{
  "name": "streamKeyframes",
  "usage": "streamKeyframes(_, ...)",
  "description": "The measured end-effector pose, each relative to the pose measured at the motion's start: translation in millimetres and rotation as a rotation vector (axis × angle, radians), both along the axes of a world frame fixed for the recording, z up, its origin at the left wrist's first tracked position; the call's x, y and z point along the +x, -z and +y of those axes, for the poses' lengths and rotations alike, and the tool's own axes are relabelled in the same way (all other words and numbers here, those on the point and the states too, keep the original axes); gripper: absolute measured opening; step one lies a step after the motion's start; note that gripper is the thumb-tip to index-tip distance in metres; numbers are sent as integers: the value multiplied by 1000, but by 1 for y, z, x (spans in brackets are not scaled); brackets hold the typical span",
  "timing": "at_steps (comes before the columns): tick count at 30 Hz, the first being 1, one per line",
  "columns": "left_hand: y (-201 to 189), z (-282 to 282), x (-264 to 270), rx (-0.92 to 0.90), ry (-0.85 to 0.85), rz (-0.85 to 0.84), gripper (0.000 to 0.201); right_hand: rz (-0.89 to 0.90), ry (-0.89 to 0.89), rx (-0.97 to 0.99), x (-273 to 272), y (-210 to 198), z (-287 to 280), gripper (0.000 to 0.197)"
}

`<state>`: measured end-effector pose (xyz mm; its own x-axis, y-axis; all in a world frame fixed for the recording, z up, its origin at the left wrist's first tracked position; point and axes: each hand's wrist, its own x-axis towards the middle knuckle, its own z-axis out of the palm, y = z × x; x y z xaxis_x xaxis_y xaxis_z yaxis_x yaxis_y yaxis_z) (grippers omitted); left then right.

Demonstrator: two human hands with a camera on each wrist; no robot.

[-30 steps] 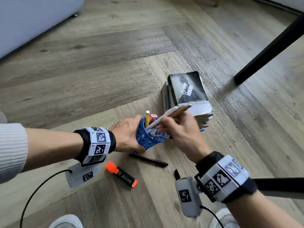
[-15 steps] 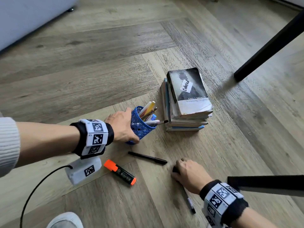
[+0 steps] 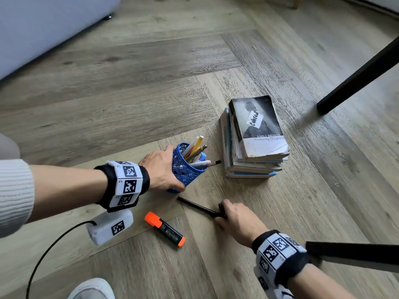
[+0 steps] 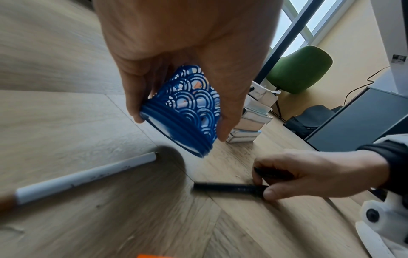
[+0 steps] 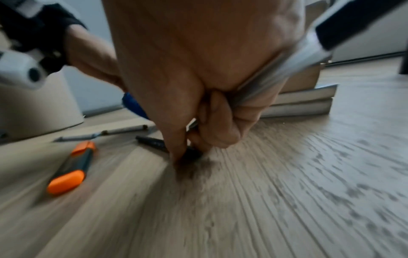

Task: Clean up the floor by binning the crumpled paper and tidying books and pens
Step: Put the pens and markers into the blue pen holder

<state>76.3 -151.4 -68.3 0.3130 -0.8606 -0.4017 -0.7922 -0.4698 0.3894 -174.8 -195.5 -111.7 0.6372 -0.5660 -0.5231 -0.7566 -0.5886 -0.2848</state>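
My left hand [image 3: 176,169] grips a blue patterned pen holder [image 3: 190,172], tipped to the right just above the floor, with several pens sticking out of it. The holder's base [image 4: 176,132] shows in the left wrist view. My right hand [image 3: 223,211] is down on the floor and pinches the end of a thin black pen [image 3: 197,206], with another pen tucked in its curled fingers [image 4: 272,174]. An orange highlighter [image 3: 165,229] lies in front of me. A white pen [image 4: 84,178] lies under my left arm. The book stack [image 3: 254,137] stands right of the holder.
A black table leg [image 3: 356,76] slants in at the right and a black bar [image 3: 354,254] crosses near my right wrist. Grey furniture [image 3: 43,29] fills the far left. My shoe [image 3: 92,288] is at the bottom edge. A green chair [image 4: 302,69] stands beyond the books.
My right hand left the holder, dropped to the floor, picked up one pen at the lower right, then slid left onto the black pen's end. The left hand kept the holder tilted.
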Motion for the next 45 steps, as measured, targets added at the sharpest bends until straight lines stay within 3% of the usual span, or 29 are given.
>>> streamKeyframes(4,2,2,3,17,-30,-44,83,-153,-65,11,0,-30,-19,28)
streamKeyframes(8,0,-5,10,29,-102,-62,87,-287,-54,108,-3,-85,-58,32)
streamKeyframes(11,-2,-11,11,37,-139,-49,89,-458,140,279,1,-123,-73,35)
streamKeyframes(13,-3,-14,7,16,-122,-53,90,-610,285,169,14,-124,-76,36)
streamKeyframes(17,-8,-17,-11,-53,-73,-58,82,-637,387,-233,55,-89,-64,30)
streamKeyframes(22,-17,-16,-27,-134,-18,-41,72,-589,220,-322,84,-68,-43,20)
streamKeyframes(27,-12,-7,-19,-158,42,-58,71,-422,-2,-216,74,-88,-47,35)
streamKeyframes(30,-13,-9,-16,-152,28,-70,73,-382,-26,-258,69,-108,-51,18)
streamKeyframes(33,-16,-13,-15,-151,43,-94,74,-193,-178,-380,75,-129,-48,5)
streamKeyframes(37,-20,-15,-16,-161,53,-100,73,-31,-390,-383,102,-143,-41,21)
streamKeyframes(41,-21,-14,0,-195,9,-89,74,-200,-412,-499,132,-149,-37,7)
streamKeyframes(43,-16,-9,18,-198,-52,-77,75,-396,-345,-603,135,-145,-26,8)
streamKeyframes(45,-12,1,39,-197,-143,-62,76,-521,-339,-550,131,-128,0,11)
